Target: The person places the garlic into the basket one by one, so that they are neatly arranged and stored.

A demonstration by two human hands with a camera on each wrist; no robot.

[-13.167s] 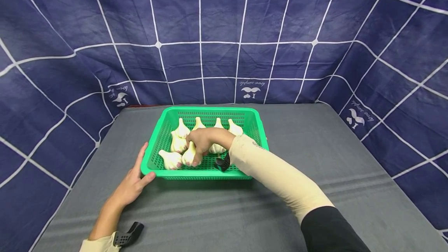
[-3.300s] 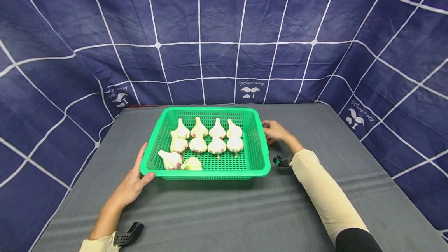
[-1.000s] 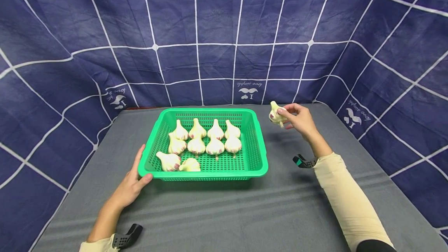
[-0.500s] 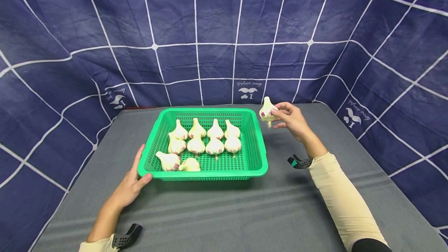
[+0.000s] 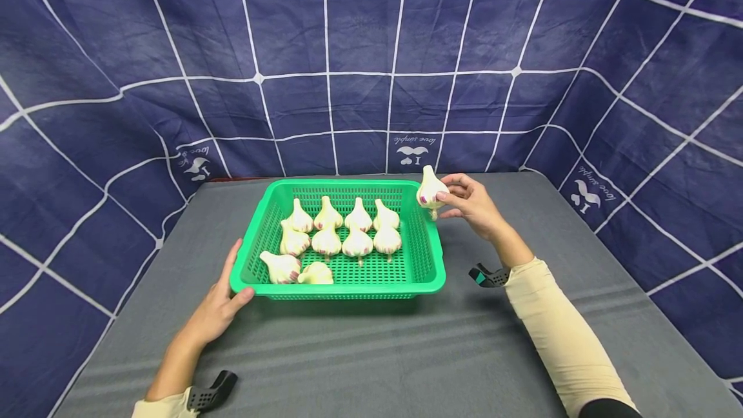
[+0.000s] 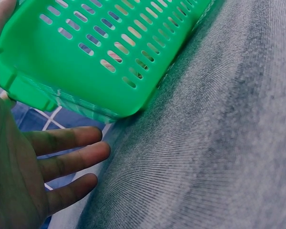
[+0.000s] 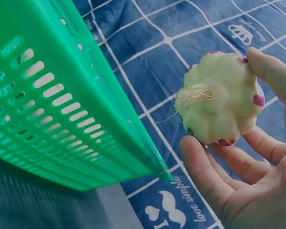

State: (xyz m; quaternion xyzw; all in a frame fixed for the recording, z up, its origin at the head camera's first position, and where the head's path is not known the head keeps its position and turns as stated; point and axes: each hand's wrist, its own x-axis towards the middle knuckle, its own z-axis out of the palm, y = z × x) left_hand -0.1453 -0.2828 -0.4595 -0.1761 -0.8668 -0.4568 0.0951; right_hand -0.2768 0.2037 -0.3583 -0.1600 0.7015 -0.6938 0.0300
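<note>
My right hand point(image 5: 476, 208) pinches a garlic bulb point(image 5: 432, 189) between thumb and fingers, stem up, over the right rim of the green basket point(image 5: 348, 289). In the right wrist view, the bulb's root end point(image 7: 198, 94) faces the camera, and the right hand point(image 7: 257, 176) holds it by its sides. My left hand point(image 5: 213, 308) rests at the basket's front left corner, its thumb on the rim and its fingers stretched along the side. Below the basket point(image 6: 66, 57) in the left wrist view, several straight fingers of the left hand point(image 6: 24, 176) are apart from its wall.
Several garlic bulbs point(image 5: 358, 242) lie in the basket: two rows toward the back and two bulbs point(image 5: 281, 268) at the front left. Grey cloth point(image 5: 360, 360) covers the table. Blue curtains with white lines point(image 5: 360, 37) stand behind and on both sides.
Earlier my right hand was among the bulbs, then beside the basket's right side. It has since raised a garlic bulb and carried it left to above the right rim. The left hand stays put.
</note>
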